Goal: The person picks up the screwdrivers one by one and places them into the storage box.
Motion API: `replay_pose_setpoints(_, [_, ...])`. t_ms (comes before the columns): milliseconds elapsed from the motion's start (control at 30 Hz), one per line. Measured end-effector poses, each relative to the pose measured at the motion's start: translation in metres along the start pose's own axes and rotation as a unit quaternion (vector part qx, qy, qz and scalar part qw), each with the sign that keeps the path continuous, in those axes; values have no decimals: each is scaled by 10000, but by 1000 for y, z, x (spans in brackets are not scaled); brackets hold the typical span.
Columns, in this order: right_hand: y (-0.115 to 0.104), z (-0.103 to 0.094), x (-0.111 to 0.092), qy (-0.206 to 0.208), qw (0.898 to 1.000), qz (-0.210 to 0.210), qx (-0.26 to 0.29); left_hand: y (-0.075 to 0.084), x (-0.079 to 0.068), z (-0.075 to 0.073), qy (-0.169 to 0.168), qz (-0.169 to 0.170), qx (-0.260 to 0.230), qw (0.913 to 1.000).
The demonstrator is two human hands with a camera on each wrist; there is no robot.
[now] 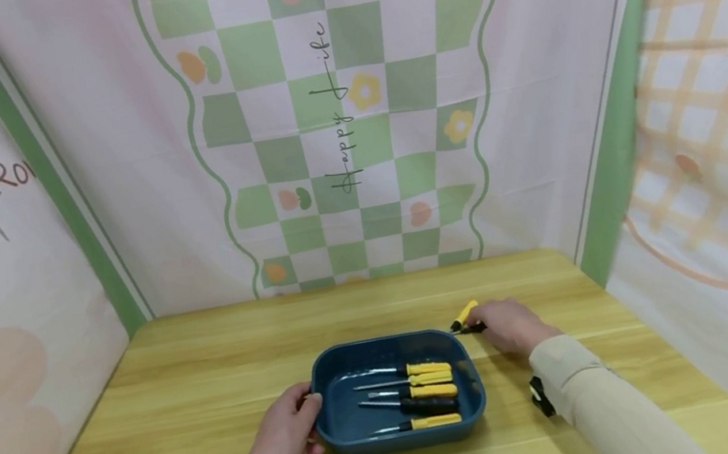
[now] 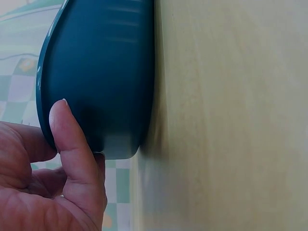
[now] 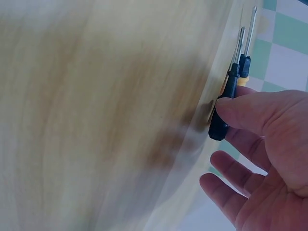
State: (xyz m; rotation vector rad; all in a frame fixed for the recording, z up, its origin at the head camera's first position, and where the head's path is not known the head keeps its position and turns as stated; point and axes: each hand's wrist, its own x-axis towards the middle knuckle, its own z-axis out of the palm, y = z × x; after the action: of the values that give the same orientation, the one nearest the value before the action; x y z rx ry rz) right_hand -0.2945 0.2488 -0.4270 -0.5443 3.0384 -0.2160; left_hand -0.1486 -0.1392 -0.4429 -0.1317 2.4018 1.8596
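Observation:
My left hand [image 1: 286, 426] grips the left end of a dark blue plastic tray [image 1: 339, 412], its thumb at the rim. In the left wrist view the tray's outer wall [image 2: 101, 62] is beside those fingers. Several screwdrivers lie in the tray, mostly with yellow handles; one has a black handle [image 1: 430, 405]. Beyond the tray's far right corner, my right hand [image 1: 506, 324] pinches a black-handled screwdriver [image 3: 220, 126] between thumb and index finger. Right beside it is a yellow-and-black screwdriver [image 1: 465, 314]; whether the fingers also hold that one, I cannot tell.
The tray stands on a wood-grain table [image 1: 213, 364]. Printed cloth [image 1: 378, 136] hangs behind the table's far edge, with more cloth at the left and right sides. A small black device [image 1: 541, 396] is at my right wrist.

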Motion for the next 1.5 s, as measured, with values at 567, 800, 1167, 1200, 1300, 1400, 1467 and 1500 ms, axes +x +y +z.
replay_pose_setpoints(567, [2, 2, -3, -158, 9997, -151, 88, -2, 1, 0, 2, 8, -54, 10000])
replay_pose_setpoints(800, [2, 1, -5, -197, 9996, -168, 87, -2, 1, 0, -9, 16, -47, 10000])
replay_pose_setpoints(1167, [-1, -6, -14, -111, 9995, -308, -1, 0, 1, 0, 20, -11, -14, 10000])
replay_pose_setpoints(1200, [-1, -6, -15, -101, 9993, -347, -24, 0, 1, 0, 24, -10, -10, 10000])
replay_pose_setpoints(1300, [0, -9, -18, -86, 9992, -380, -12, 0, 0, 0, 28, -1, -1, 10000])
replay_pose_setpoints(1400, [2, -10, -22, -69, 9992, -399, 15, -1, 0, 0, 25, 3, -14, 10000])
replay_pose_setpoints(1467, [3, -12, -25, -43, 9991, -432, 22, -1, 0, -1, 21, 10, -28, 10000])
replay_pose_setpoints(1500, [4, -12, -26, -21, 9990, -446, 24, -1, 0, -1, 19, 10, -36, 10000])
